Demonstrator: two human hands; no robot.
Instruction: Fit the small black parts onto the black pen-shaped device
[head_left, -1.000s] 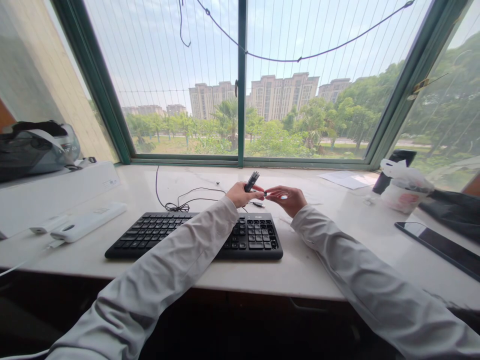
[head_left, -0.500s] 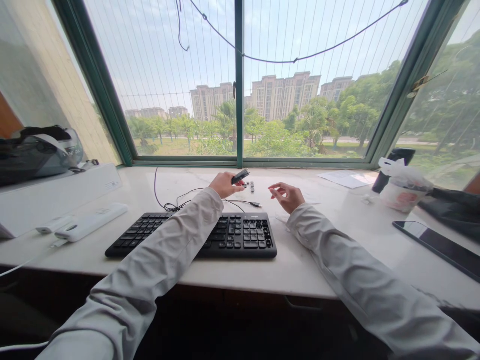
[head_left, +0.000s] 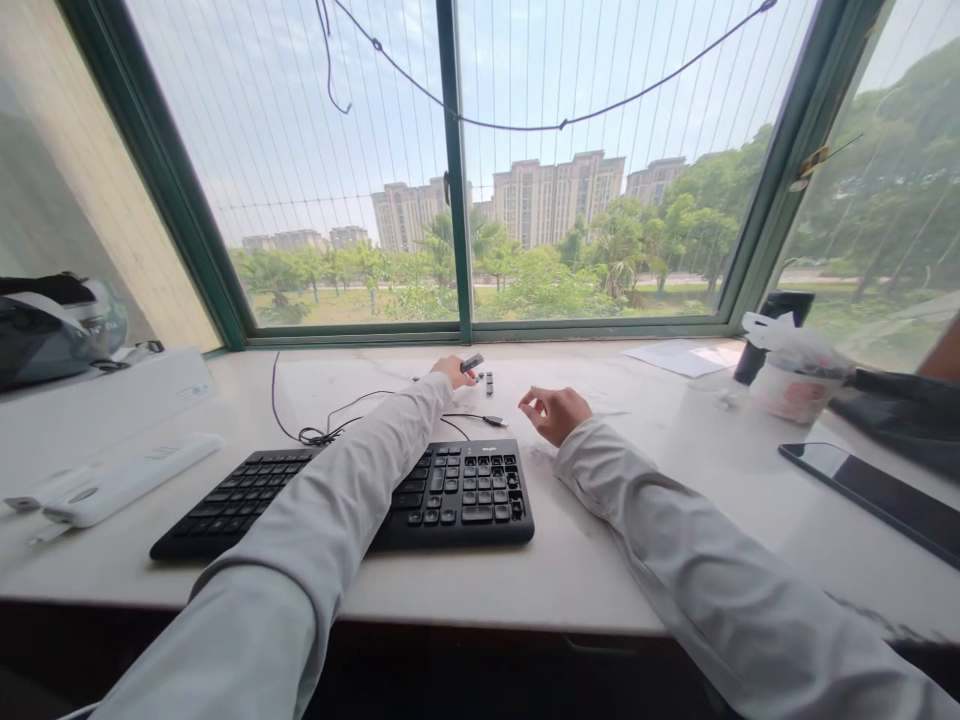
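My left hand (head_left: 452, 371) is closed around a small dark tool (head_left: 472, 363) with a flat end, held over the far part of the desk; its exact kind is unclear. Close by it lie several loose keycaps (head_left: 490, 384). My right hand (head_left: 559, 414) hovers to the right of them, thumb and fingertips pinched together; anything between them is too small to make out. In front of me is a black keyboard (head_left: 450, 545), partly covered by my left forearm. Some keycaps are off at the right side of its number pad.
A cable with a USB plug (head_left: 493, 421) lies behind the keyboard. To the left are a white power strip (head_left: 142, 478) and a white box (head_left: 120, 405). On the right are a phone (head_left: 874, 500), a bagged tub (head_left: 799, 385) and some paper (head_left: 675, 357). The window (head_left: 463, 335) borders the back.
My head view has shifted. My left hand has reached farther back with the dark tool, lower toward the loose keycaps. The fingers of my right hand have curled into a tighter pinch.
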